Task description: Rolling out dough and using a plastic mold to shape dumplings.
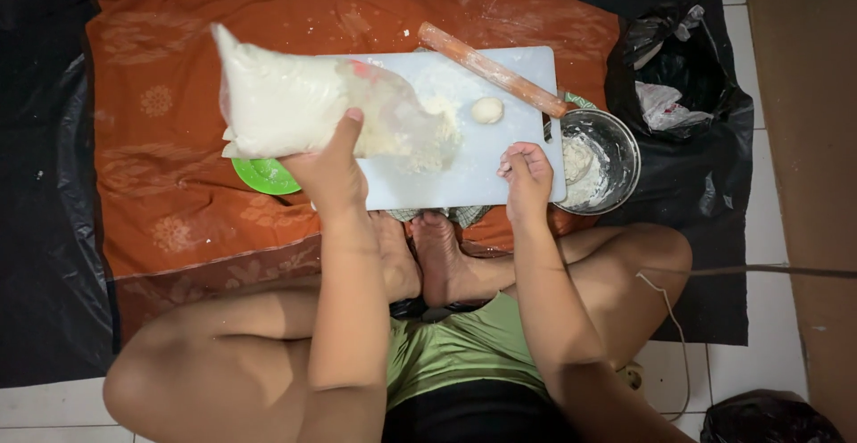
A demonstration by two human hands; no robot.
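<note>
My left hand (330, 171) grips a clear plastic bag of white flour (286, 99), tipped on its side with its mouth over a white cutting board (500, 153). Flour lies in a small heap (437, 131) on the board below the bag's mouth. A little ball of dough (487, 110) sits on the board further back. My right hand (525, 175) rests on the board's near right edge, fingers curled, holding nothing. A wooden rolling pin (491, 70) lies slanted across the board's far right corner.
A metal bowl (616, 140) with dough in it stands right of the board. A green plate (266, 177) shows under the bag. An orange cloth (178, 140) over black plastic sheet covers the floor. A black bag (678, 77) with rubbish sits far right. My crossed legs are in front.
</note>
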